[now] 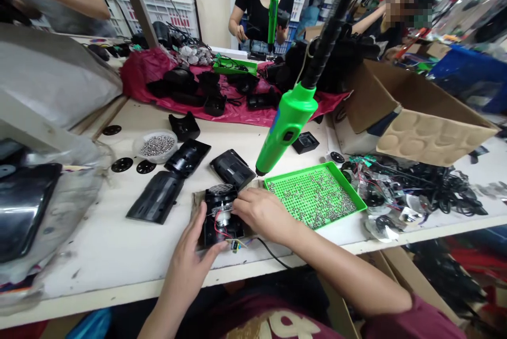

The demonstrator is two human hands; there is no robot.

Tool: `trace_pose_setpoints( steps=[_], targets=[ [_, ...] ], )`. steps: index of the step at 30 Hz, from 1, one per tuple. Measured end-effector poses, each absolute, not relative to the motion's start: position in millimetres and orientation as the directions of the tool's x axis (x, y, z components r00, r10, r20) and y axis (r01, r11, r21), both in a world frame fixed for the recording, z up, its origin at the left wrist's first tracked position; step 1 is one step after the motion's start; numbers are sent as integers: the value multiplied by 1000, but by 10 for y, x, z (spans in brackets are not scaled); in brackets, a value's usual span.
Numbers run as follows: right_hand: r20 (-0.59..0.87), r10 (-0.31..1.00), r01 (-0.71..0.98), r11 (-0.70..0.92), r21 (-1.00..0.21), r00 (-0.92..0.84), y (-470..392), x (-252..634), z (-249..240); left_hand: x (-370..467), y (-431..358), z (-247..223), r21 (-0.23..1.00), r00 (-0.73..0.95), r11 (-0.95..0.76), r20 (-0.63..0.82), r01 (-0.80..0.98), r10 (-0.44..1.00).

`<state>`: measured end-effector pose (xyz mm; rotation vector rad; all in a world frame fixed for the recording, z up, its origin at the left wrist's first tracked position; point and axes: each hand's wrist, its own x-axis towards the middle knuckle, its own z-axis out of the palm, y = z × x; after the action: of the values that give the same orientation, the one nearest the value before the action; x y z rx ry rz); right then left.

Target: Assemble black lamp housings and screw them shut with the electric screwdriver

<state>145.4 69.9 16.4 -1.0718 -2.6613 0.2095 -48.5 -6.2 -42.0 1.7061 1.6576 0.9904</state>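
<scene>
A black plastic housing lies open in front of me, with a small motor, red wires and a round vented end showing. My left hand holds its left side, fingers along the edge and thumb across the near corner. By the thumb, a small circuit board hangs at the near edge. My right hand reaches over the right side with bent fingers pressed together beside the motor; what they pinch is hidden. A green electric screwdriver hangs just beyond my right hand, touched by neither hand.
Right of the housing is a green tray of screws. Black half-shells and a bowl of small metal parts lie left and behind. Tangled wires and a cardboard box are at right. Co-workers stand across the bench.
</scene>
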Motion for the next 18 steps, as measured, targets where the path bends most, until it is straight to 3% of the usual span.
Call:
trace_pose_setpoints(
  steps=[8,13,18],
  targets=[
    [181,740,694,671,-259,-648,608,1496,195,-445,-65,-419,782,-22,-135,187,609,982],
    [75,843,726,501,-471,-533,194,1640,277,-430,-168,-353,730,-43,-233,338,642,940],
    [68,836,722,509,-470,-545,-25,1647,205,-411,-206,-337,651,0,-319,440,689,898]
  ],
)
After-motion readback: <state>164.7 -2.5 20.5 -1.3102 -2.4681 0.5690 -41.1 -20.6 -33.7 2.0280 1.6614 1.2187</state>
